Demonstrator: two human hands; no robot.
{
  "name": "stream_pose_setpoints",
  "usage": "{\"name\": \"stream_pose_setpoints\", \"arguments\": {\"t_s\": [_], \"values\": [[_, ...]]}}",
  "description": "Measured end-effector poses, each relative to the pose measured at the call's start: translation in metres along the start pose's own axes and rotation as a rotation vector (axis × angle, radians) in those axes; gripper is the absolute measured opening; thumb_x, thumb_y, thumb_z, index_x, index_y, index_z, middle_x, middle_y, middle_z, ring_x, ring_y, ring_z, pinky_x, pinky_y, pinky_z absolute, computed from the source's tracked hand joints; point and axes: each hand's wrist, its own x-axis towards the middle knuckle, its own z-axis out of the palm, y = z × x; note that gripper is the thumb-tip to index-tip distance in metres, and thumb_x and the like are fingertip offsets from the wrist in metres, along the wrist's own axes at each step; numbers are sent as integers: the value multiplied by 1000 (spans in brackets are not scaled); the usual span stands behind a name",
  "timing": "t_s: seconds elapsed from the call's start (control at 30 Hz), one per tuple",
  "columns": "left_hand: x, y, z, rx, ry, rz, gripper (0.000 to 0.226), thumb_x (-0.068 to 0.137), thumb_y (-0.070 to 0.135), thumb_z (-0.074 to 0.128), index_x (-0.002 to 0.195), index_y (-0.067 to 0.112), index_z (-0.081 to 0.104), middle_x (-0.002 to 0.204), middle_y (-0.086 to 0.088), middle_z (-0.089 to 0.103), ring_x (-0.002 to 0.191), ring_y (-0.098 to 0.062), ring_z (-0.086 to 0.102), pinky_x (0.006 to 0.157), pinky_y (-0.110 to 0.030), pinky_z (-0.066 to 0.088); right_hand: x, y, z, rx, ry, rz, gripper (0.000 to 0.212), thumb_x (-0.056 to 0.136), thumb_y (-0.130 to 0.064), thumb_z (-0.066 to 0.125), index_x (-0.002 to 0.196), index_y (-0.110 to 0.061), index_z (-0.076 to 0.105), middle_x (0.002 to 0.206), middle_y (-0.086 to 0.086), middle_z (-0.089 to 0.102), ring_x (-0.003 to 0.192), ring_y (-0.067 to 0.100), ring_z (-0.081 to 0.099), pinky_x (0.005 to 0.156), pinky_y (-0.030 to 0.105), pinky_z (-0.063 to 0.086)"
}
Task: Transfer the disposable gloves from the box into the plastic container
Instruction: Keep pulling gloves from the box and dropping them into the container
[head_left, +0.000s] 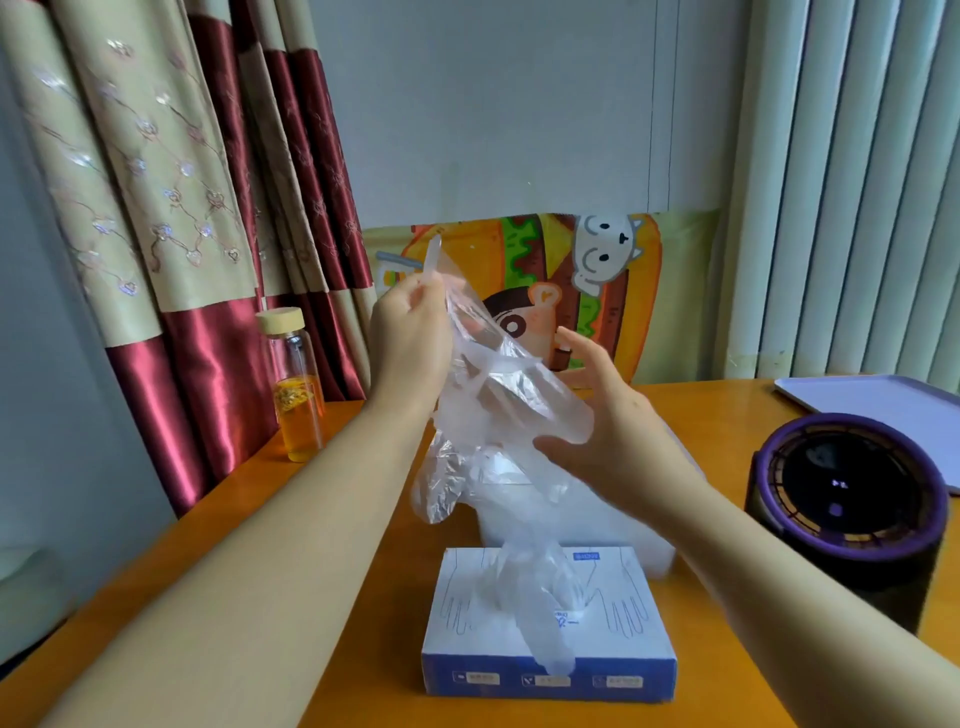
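Glove box (623, 639), blue and white, flat: is sitting on the bench (384, 597) at the middle of the near edge, top face upward. One clear box glove (540, 613) is sticking out of the top opening and draping over the front face.

Plastic container (571, 525), translucent white: is standing just behind the glove box, toward the far edge. Film and the right forearm are partly hiding it, so whether it is lidded cannot be told.

Held glove (498, 395), clear film, crumpled: is hanging in the air above the plastic container, its lower part trailing down toward the container's left end.

Left hand (410, 332): is raised over the middle of the bench, fingertips pinching the top of the held glove.

Right hand (613, 415): is hovering at the held glove's right side, fingers spread and relaxed, gripping nothing. Whether the thumb is touching the film or lying just beside it cannot be told.

Glass bottle (298, 384), pale cap, amber liquid: is standing upright at the left edge.

Purple cylinder (847, 509), dark grilled top: is standing near the right edge.

Tray (872, 405), pale: is lying at the far right corner.

Cartoon panel (545, 291): is leaning at the far edge against the wall.

Curtain (182, 208) is hanging beyond the left edge, and blinds (857, 182) are hanging beyond the far right corner.
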Motion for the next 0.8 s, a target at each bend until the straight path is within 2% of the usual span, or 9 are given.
{"name": "stream_pose_setpoints", "arguments": {"t_s": [0.1,0.17,0.27,0.33,0.4,0.47,0.57,0.67,0.8], "values": [[2,-16,1,-148,-89,-120,35,101,27,41,81,22,70,81,0,65,86,-20,62,79,-31,50,17,3,-8,174,259,62,41,85,-10,67,121,-25,55,92,-15,62,84,-2,59,76,13,51],[-1,-35,0,-251,-176,-220,34,101,24,43,77,21,68,89,-3,67,94,-28,64,89,-44,52,30,9,-14,253,265,84,14,90,-11,60,98,-21,64,77,-12,66,66,-4,60,64,10,50],[-7,-62,-3,-280,-310,-409,23,101,20,45,92,13,65,98,-11,63,85,-23,62,70,-31,56,47,31,-17,162,145,118,20,94,-20,56,78,-15,66,63,-5,64,46,0,51,48,9,40],[-4,-77,-4,-282,-228,-479,18,101,18,45,109,13,61,104,-7,62,90,-19,61,64,-23,54,55,50,-16,22,83,165,25,94,-21,56,72,-13,66,60,-4,63,44,3,48,41,9,35],[2,-85,-3,-152,-15,-348,24,101,16,46,123,16,55,109,1,60,97,-13,60,78,-23,50,61,70,-12,-100,28,219,27,93,-21,56,71,-11,67,60,-3,62,45,6,46,36,9,32],[2,-74,3,36,2,21,22,99,16,48,119,22,57,105,12,58,97,3,56,81,-11,44,66,87,-5,-212,-51,239,25,93,-23,56,75,-10,69,58,-5,61,48,6,49,37,10,30],[-8,-54,27,326,-532,372,21,96,18,54,113,26,63,110,15,61,99,6,54,83,-6,40,73,102,9,-354,-226,290,18,90,-29,60,87,-14,70,61,-8,61,58,7,57,46,19,38],[-13,-64,54,775,-1115,255,38,95,29,57,133,29,55,138,8,52,122,-9,49,102,-27,40,74,110,18,-525,-348,350,27,85,-36,67,106,-19,66,92,-1,68,81,16,61,62,25,49],[-9,-84,73,985,-1321,78,52,94,33,59,143,29,43,153,3,35,137,-21,36,110,-34,33,70,109,14,-800,-185,80,44,84,-40,67,124,-27,57,122,-3,57,112,19,50,89,31,45]]}}
